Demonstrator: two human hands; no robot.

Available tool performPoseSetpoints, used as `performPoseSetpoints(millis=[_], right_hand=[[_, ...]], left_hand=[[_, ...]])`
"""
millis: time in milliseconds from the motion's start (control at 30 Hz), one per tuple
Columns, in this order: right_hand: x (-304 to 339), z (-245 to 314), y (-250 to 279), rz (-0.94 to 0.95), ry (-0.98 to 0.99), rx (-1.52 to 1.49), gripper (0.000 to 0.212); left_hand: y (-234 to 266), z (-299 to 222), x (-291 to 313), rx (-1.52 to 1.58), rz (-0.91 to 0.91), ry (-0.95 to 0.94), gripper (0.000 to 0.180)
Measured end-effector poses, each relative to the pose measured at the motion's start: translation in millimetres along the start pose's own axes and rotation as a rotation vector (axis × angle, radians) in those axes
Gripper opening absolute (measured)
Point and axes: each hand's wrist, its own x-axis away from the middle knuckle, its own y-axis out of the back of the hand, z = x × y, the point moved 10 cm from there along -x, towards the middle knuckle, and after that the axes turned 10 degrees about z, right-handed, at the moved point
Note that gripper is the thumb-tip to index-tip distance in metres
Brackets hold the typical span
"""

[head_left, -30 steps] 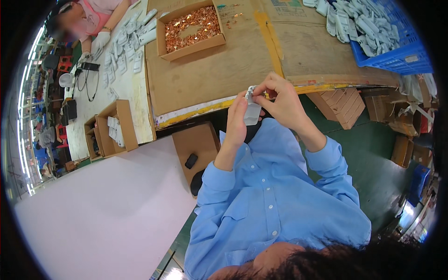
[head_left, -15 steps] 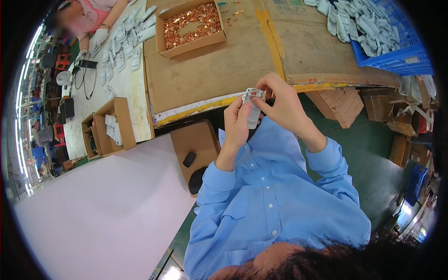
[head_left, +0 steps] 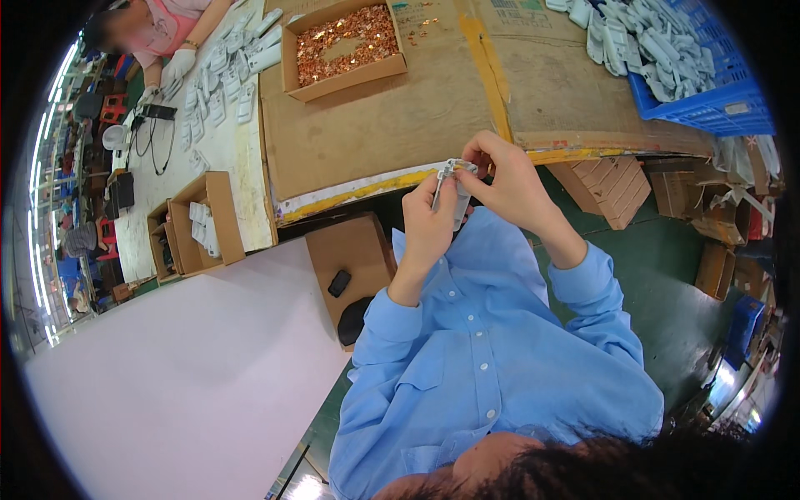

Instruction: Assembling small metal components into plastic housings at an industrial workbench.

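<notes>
Just off the table's front edge, a whitish-grey plastic housing [head_left: 460, 213] is held in front of my shirt. My left hand [head_left: 428, 218] is closed round its body, thumb along the side. At the housing's upper end, the thumb and bent fingers of my right hand [head_left: 510, 185] pinch and press. Whether a small part sits between those fingertips is too small to tell. Beyond my hands, an open cardboard tray [head_left: 350, 82] stands on the table, with many small copper-coloured metal pieces inside.
A blue plastic crate [head_left: 708, 117] of similar housings stands at the far right. On the left, a white table [head_left: 150, 233] bears loose housings, a cardboard box [head_left: 223, 221] and a black cabled device [head_left: 158, 112]. A gloved co-worker's hand [head_left: 179, 65] is there. Below lies a white board [head_left: 192, 375].
The housing has turned in my hands, so its edge shows more than its face. My hands have shifted only slightly, and the right fingers stay at its upper end.
</notes>
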Motion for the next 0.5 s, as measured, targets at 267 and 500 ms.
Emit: performPoseSetpoints(millis=[267,500], right_hand=[[-5,-7,-2,0.056,-0.048,-0.026,0.019],[-4,-2,-5,0.043,-0.001,0.016,0.018]], left_hand=[[0,-8,1,-0.062,-0.007,0.003,0.026],[2,-10,2,-0.157,-0.035,-0.039,0.026]])
